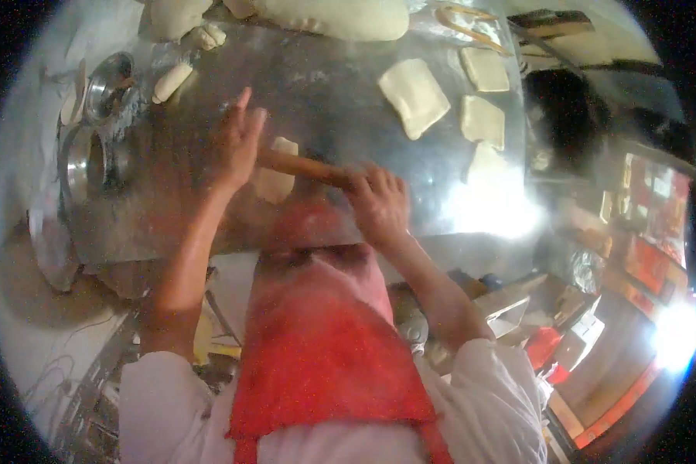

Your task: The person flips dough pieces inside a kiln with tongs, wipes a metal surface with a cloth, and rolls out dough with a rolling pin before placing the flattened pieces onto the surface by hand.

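Observation:
A wooden rolling pin point(305, 165) lies slantwise across a small flat piece of dough point(274, 184) on the metal worktop point(332, 100). My right hand point(377, 203) has its fingers curled over the pin's right end. At the pin's left end is my left hand point(238, 147), its fingers stretched forward and apart; whether its palm presses on the pin is hidden. Parts of the dough show in front of and behind the pin.
Flattened dough squares point(414, 98) lie to the right. Large dough masses point(336, 15) sit at the back, with a small dough roll point(172, 82) at the left. Metal bowls point(85, 165) stand along the left edge. A looped wooden-coloured object point(472, 29) rests back right.

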Motion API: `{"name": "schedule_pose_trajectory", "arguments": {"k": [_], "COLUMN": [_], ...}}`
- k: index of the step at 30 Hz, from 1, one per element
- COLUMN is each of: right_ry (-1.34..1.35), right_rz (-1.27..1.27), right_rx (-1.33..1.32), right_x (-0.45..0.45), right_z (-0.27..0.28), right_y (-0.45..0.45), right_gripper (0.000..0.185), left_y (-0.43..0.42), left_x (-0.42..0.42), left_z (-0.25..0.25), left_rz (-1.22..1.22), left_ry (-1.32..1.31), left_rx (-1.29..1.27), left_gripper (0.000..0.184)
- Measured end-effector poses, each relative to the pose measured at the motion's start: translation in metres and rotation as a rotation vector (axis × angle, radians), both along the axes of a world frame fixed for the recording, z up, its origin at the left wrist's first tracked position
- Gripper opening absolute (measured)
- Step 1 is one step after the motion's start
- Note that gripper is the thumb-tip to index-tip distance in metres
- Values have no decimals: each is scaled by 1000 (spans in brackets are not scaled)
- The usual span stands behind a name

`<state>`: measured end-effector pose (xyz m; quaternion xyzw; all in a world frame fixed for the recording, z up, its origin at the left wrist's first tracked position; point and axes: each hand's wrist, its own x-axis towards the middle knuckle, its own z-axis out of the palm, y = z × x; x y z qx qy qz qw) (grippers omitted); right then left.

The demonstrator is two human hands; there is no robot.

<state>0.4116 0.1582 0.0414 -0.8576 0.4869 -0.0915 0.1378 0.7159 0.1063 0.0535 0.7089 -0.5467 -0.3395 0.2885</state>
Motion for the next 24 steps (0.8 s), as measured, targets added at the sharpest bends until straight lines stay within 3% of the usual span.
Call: {"name": "schedule_pose_trajectory", "arguments": {"k": [1, 2, 4, 8, 10, 11, 13, 16, 18, 19, 20, 22, 24], "right_ry": [1, 6, 6, -41, 2, -59, -31, -5, -45, 163, 74, 17, 86], "right_rz": [10, 5, 2, -15, 21, 63, 117, 234, 258, 199, 194, 175, 175], "right_rx": [10, -41, -87, -16, -70, -71, -76, -124, 78, 237, 119, -7, -180], "right_x": [15, 29, 42, 42, 47, 45, 47, 38, 34, 47, 42, 35, 40], "right_z": [-15, -29, -38, -36, -32, -38, -39, -40, -43, 3, -3, -36, -43], "right_y": [-18, -27, -31, -51, -93, -113, -129, -122, -105, -89, -56, 18, 49], "right_gripper": [60, 64, 68, 78, 82, 82, 80, 64, 51, 50, 50, 53, 57], "left_y": [-5, 4, 0, -22, -61, -78, -102, -96, -68, -48, -23, 54, 83], "left_x": [6, 4, -2, 8, 19, 23, 31, 30, 21, 17, 14, 8, 4], "left_z": [-28, -31, -22, -44, -87, -115, -131, -124, -109, -90, -76, -49, -44], "left_rz": [-119, -115, -236, -252, -41, 77, 71, 21, -20, -61, -102, -366, -329], "left_ry": [-151, -145, -760, -752, -270, -372, -404, -494, -550, -389, -226, -723, -714], "left_rx": [-148, -121, 29, -8, -76, -271, -353, -396, -345, -384, -417, -100, -71], "left_gripper": [66, 66, 67, 69, 74, 65, 65, 67, 68, 69, 71, 74, 74]}}
